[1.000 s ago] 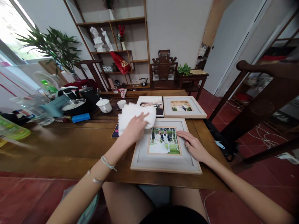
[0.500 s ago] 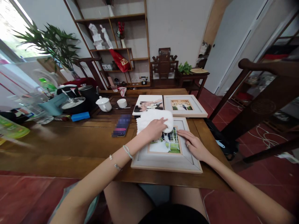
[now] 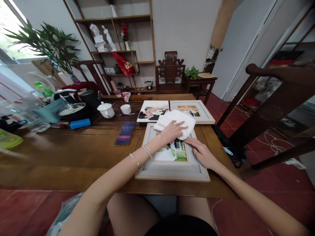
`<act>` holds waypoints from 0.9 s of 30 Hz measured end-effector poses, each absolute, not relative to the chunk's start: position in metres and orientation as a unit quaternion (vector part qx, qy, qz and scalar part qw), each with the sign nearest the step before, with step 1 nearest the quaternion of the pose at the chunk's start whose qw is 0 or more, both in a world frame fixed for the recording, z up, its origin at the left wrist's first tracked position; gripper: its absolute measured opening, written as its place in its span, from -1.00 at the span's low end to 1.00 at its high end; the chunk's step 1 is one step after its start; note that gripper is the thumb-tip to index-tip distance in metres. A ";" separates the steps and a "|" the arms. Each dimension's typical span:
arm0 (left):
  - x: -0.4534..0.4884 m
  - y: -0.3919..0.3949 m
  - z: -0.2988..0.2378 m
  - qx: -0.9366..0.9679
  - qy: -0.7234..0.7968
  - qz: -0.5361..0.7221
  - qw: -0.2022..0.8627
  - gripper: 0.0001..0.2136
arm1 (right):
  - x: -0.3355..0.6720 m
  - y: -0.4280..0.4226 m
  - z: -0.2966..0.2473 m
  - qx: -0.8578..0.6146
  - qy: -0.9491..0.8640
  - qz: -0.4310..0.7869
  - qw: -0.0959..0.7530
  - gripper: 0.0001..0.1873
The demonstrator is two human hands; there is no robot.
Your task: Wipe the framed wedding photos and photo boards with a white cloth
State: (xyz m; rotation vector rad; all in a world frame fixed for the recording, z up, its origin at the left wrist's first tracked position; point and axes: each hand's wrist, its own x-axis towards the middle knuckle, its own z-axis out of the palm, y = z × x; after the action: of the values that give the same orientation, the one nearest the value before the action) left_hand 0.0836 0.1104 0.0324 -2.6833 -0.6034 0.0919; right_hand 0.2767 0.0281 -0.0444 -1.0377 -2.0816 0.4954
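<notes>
A large grey picture frame [image 3: 169,168] with a wedding photo lies flat on the wooden table [image 3: 73,154] in front of me. My left hand [image 3: 171,131] presses a folded white cloth [image 3: 178,120] onto the frame's upper right part, fingers stretched over the cloth. My right hand [image 3: 201,153] lies flat and open on the frame's right border, holding it down. The cloth and my left hand hide the top of the photo.
Behind the big frame lie a frameless photo print [image 3: 152,110] and a smaller grey frame [image 3: 201,113]. A phone [image 3: 125,132] lies left of the frame. Pots, a white teapot [image 3: 106,110], a cup [image 3: 125,108] and a blue box [image 3: 80,123] stand at the left. A wooden chair [image 3: 278,98] stands at the right.
My left hand has slid the white cloth from the frame's upper left corner across to its upper right, over the photo. My right hand has stayed on the right border.
</notes>
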 end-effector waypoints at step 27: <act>0.006 -0.062 0.081 -0.892 -0.386 0.230 -0.056 -0.71 | 0.273 0.024 -0.040 -0.419 -0.803 0.206 0.371 -0.39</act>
State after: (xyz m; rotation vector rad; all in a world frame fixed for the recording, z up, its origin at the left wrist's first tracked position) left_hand 0.0065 -0.0623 0.0808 -2.9048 -1.2588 0.7486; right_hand 0.2733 0.0236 -0.0402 -1.0738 -2.0597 0.5292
